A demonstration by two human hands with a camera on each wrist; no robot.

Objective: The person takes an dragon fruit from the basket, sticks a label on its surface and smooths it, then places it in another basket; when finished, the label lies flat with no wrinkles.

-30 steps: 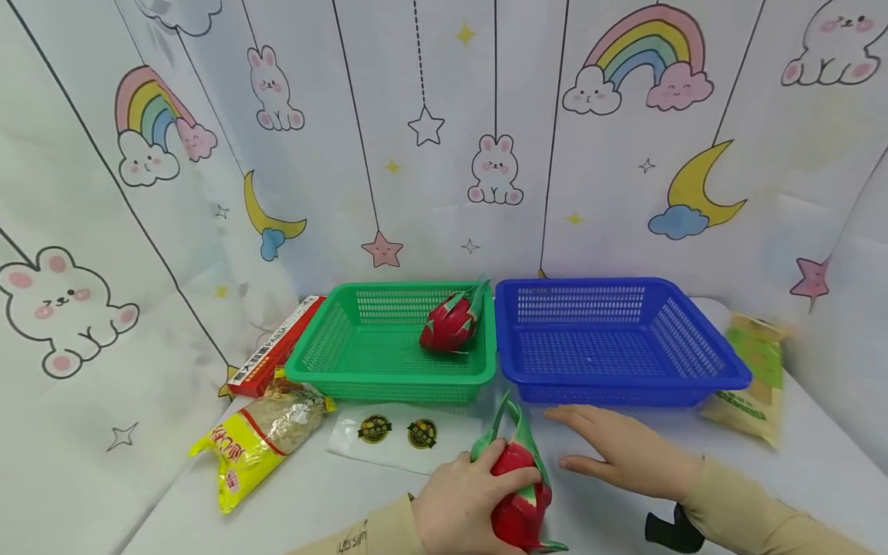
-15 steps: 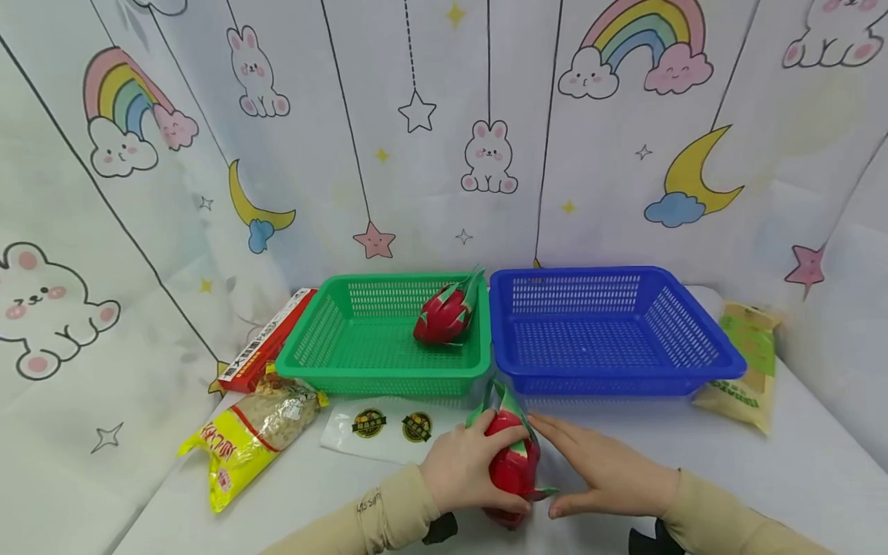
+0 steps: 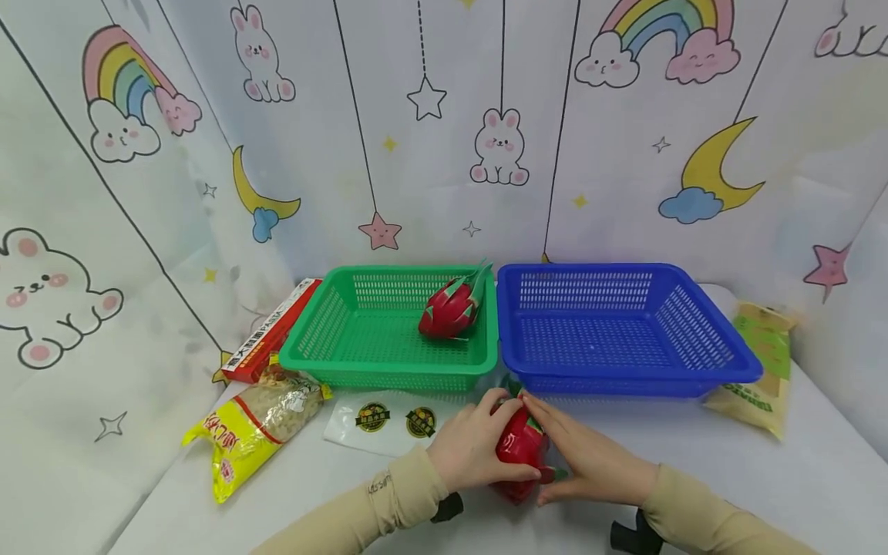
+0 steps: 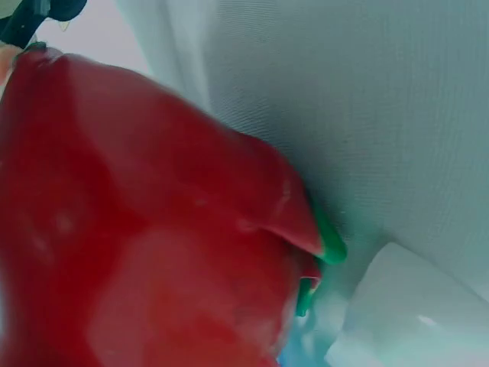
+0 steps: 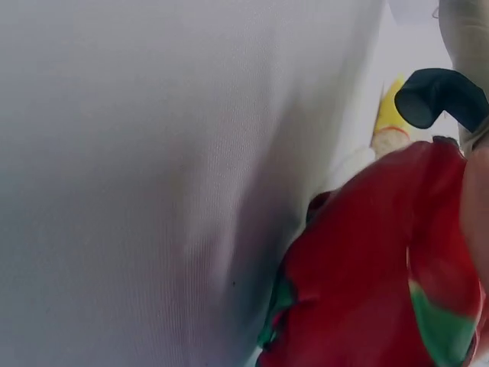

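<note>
In the head view a red dragon fruit (image 3: 522, 447) with green-tipped scales is on the white table near its front. My left hand (image 3: 468, 447) grips it from the left, fingers curled over its top and thumb on its near side. From the right, my right hand (image 3: 600, 462) touches the fruit with fairly straight fingers, thumb beside a green-tipped scale. The red skin (image 4: 153, 222) fills much of the left wrist view. In the right wrist view the same dragon fruit (image 5: 367, 275) lies low at right, its far end cut off.
A green basket (image 3: 388, 375) with another dragon fruit (image 3: 451, 308) stands beside a blue basket (image 3: 624, 381). Left are a red box (image 3: 274, 339) and a yellow snack bag (image 3: 257, 428); a white packet (image 3: 375, 435) lies in front. A green-and-tan bag (image 3: 763, 370) lies right.
The right hand has moved left and now touches the dragon fruit. The left hand has shifted the fruit slightly away from the table's front. The head view has tilted down a little.
</note>
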